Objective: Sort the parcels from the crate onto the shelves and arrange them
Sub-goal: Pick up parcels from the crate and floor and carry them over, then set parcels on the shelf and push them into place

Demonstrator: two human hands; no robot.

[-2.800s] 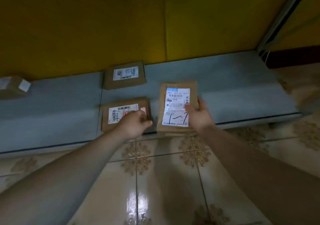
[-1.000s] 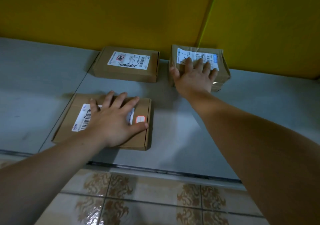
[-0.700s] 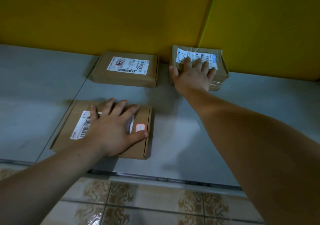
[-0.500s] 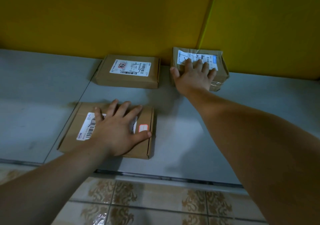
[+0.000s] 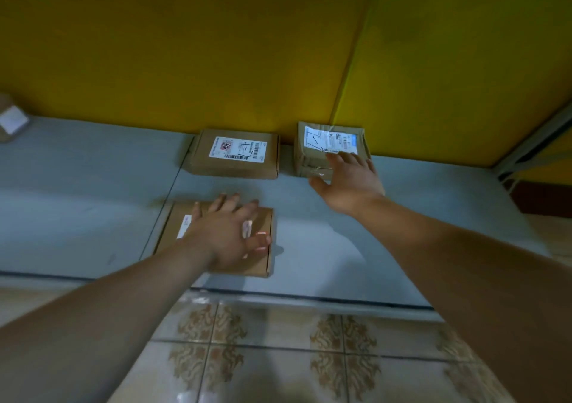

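left hand (image 5: 229, 235) flat on front brown cardboard parcel (image 5: 170, 232), steadying | right hand (image 5: 349, 182) spread, gripping nothing, likely squaring taped brown parcel (image 5: 328, 142) to yellow wall (image 5: 216, 62)

Yellow wall (image 5: 185, 46), patterned floor tiles (image 5: 278, 356)

The label of the front parcel (image 5: 171, 232) is largely hidden by the left hand (image 5: 227, 235), a corner of the label on the rear right parcel (image 5: 309, 155) by the right hand (image 5: 349, 182). At the left edge another parcel (image 5: 9, 120) is cropped.
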